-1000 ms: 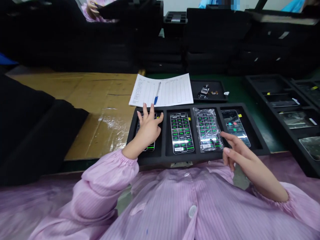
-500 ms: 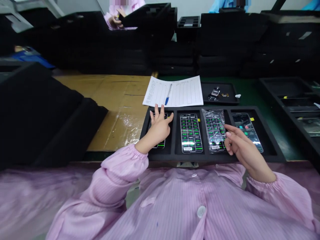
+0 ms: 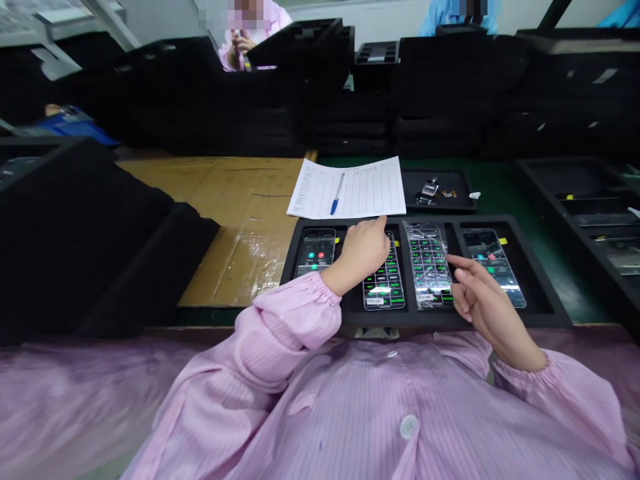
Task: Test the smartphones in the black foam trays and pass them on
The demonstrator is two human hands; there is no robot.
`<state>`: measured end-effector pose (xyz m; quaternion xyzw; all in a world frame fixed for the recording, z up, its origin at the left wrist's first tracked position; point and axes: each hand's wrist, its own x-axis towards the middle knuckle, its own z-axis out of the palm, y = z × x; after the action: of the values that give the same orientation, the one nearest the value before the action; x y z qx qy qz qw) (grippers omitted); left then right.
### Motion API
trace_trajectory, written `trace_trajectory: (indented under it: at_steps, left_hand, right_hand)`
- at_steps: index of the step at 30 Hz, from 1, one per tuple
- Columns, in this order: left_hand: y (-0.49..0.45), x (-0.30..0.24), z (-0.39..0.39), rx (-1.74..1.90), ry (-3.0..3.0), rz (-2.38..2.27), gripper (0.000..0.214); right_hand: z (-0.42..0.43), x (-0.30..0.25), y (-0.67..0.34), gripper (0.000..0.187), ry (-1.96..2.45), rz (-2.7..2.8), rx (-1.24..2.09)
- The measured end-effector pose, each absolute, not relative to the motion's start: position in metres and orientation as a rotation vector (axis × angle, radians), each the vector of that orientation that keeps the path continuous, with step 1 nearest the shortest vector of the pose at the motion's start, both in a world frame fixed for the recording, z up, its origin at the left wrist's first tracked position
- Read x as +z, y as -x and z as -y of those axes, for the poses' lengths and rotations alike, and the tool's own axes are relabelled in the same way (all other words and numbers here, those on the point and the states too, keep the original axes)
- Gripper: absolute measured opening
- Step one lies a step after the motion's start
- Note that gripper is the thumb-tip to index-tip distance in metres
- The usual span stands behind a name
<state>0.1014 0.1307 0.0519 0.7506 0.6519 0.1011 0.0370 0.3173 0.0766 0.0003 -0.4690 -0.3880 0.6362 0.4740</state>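
My left hand point(image 3: 363, 253) hangs over the second compartment of a black foam tray point(image 3: 425, 318), its fingertips at the top of a phone with a green grid test screen point(image 3: 385, 290). It holds nothing. To its left lies a phone showing a dark screen with red and green dots point(image 3: 315, 253). My right hand point(image 3: 483, 297) is open, its index finger beside a phone in a clear plastic bag point(image 3: 427, 267). A dark-screened phone point(image 3: 493, 270) lies in the far right compartment, partly behind that hand.
A printed form point(image 3: 347, 190) with a blue pen point(image 3: 337, 195) lies beyond the tray, on cardboard point(image 3: 240, 227). A small black tray point(image 3: 435, 190) holds metal parts. Another foam tray point(image 3: 565, 213) stands right, stacked black foam behind. Co-workers in pink point(image 3: 245, 43) and blue point(image 3: 457, 17) sit beyond.
My left hand has slid right from the first phone onto the second, uncovering the first phone, whose screen now shows dark with red and green dots. My right hand has barely moved.
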Motion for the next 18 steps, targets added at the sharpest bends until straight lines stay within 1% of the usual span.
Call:
trace_trajectory:
  at_steps: [11, 15, 18]
  left_hand:
    - [-0.106, 0.031, -0.139, 0.427, -2.36, -2.033, 0.052]
    - [-0.106, 0.029, -0.14, 0.407, -2.358, -1.975, 0.06]
    - [-0.106, 0.029, -0.136, 0.373, -2.332, -1.992, 0.069]
  right_hand:
    - [-0.076, -0.003, -0.316, 0.048, 1.128, 0.991, 1.545]
    - [-0.077, -0.003, -0.318, 0.05, 1.129, 0.975, 1.548]
    - [-0.078, -0.003, -0.317, 0.05, 1.131, 0.965, 1.563]
